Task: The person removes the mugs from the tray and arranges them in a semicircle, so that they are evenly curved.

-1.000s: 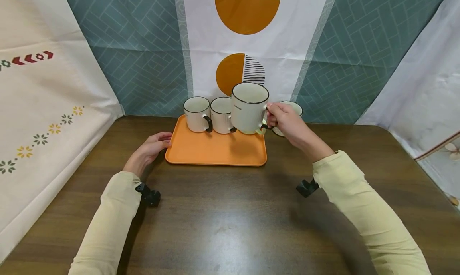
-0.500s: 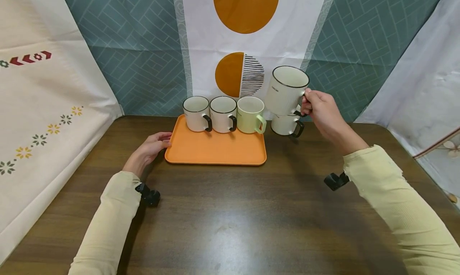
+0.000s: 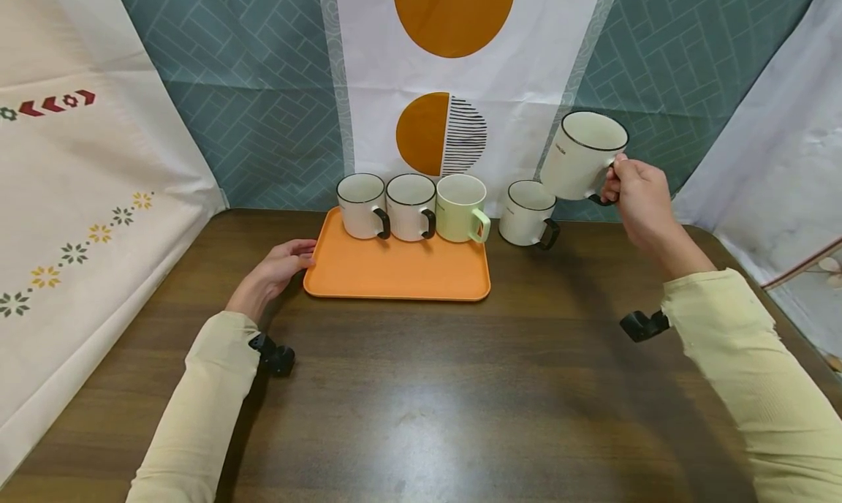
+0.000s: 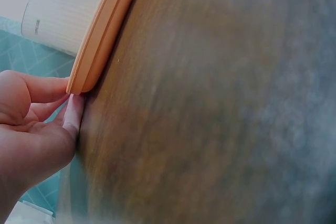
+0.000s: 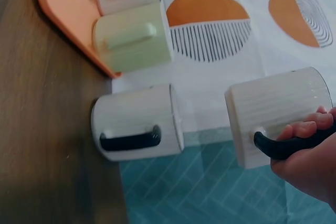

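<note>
My right hand (image 3: 646,205) grips the black handle of a white mug (image 3: 580,158) with a dark rim. That mug is in the air, slightly tilted, at the back right. My left hand (image 3: 275,269) pinches the left edge of an orange tray (image 3: 395,276); in the left wrist view its fingers and thumb meet the tray rim (image 4: 90,66). Along the tray's back stand a white mug (image 3: 360,209), a second white mug (image 3: 409,212) and a pale green mug (image 3: 454,209). Another white mug (image 3: 522,216) with a black handle stands on the table, right of the tray.
The brown wooden table (image 3: 408,386) runs up to a teal brick-patterned cloth (image 3: 256,101) at the back. A white panel (image 3: 368,72) with orange and striped shapes hangs there. White cloths flank both sides.
My right hand has carried the white mug rightward from above the tray, past the mug on the table, and somewhat upward. The left hand and the tray stay in place.
</note>
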A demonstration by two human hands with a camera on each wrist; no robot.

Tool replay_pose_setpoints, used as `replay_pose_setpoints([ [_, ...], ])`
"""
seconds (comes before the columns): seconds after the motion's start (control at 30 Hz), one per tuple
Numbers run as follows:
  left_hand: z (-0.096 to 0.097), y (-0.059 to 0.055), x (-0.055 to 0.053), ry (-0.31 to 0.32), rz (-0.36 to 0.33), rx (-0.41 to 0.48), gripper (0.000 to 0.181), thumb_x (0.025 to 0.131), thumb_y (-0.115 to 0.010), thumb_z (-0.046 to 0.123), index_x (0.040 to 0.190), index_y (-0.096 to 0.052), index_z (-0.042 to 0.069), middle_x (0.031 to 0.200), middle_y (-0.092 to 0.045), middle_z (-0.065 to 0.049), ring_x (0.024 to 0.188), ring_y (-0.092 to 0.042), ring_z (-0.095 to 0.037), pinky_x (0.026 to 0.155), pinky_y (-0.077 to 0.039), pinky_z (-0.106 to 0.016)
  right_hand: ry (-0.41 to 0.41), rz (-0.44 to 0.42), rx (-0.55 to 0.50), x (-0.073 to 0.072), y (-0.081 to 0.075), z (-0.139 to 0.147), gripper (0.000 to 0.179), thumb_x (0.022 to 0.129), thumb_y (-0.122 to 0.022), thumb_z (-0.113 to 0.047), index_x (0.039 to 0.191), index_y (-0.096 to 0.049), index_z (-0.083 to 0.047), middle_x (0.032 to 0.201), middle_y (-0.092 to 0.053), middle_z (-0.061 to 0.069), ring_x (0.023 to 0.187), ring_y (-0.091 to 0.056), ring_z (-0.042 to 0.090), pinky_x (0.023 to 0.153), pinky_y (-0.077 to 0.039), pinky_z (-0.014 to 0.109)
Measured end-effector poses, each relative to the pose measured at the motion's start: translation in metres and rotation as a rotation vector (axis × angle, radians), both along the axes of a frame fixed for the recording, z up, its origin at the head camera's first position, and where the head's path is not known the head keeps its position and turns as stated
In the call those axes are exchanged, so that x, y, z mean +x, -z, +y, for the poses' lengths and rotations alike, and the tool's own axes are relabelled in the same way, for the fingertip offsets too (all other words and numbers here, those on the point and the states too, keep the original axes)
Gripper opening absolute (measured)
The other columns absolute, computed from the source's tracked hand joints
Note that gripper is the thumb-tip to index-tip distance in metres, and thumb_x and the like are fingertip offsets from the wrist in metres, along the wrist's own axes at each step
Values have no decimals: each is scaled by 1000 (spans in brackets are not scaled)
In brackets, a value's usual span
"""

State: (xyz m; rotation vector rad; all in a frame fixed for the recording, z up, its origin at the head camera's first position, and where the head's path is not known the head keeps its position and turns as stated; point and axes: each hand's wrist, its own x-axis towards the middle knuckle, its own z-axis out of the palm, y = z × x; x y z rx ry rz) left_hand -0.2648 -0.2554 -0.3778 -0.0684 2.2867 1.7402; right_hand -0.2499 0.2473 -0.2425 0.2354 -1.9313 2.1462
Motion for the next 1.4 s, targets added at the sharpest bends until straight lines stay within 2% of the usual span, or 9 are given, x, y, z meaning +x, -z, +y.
replay_pose_setpoints([
  [0.2,1,-2,2,-4,0,14,54,98,-39,-5,148,-20,-11,147,-27,-29,132,-31,-37,112,-26,-44,62,-40,4,-5,10,11,34,103,-40,-16,75,-49,0,70,-40,2,60,-35,13,58,-37,20],
  [0.5,1,-2,1,-7,-3,6,54,98,-40,-5,148,-21,-10,147,-28,-29,133,-31,-37,112,-26,-43,150,-100,-1,-14,35,30,35,104,-38,-16,74,-51,-2,67,-44,-2,56,-38,10,55,-39,18],
  [0.77,1,-3,2,-5,-9,20,54,98,-40,-6,148,-20,-10,147,-27,-29,133,-30,-37,112,-25,-44,168,-144,17,-15,61,34,35,104,-35,-15,75,-50,-2,68,-45,-4,56,-39,8,54,-39,16],
  [0.9,0,-2,2,-5,-12,26,55,98,-40,-6,148,-19,-10,148,-26,-28,134,-29,-37,113,-24,-44,176,-164,69,-15,74,33,34,104,-34,-16,77,-49,-1,64,-43,-4,55,-39,7,55,-39,17],
  [1.03,0,0,2,-3,-12,16,56,97,-40,-6,149,-19,-9,148,-26,-29,133,-30,-37,113,-24,-44,193,-173,187,-13,86,30,35,104,-32,-18,81,-48,2,62,-42,-6,56,-40,7,56,-39,18],
  [1.3,0,0,2,-3,-4,14,55,97,-41,-6,148,-20,-10,147,-27,-29,131,-32,-37,112,-25,-44,214,-216,212,-9,104,25,34,104,-33,-21,84,-47,3,63,-44,-7,60,-40,7,58,-40,19],
  [1.4,0,-1,1,0,2,12,55,96,-41,-7,147,-21,-10,146,-28,-29,131,-32,-37,112,-26,-44,218,-223,261,-8,108,25,36,105,-31,-23,86,-46,4,65,-44,-7,63,-41,7,60,-40,20],
])
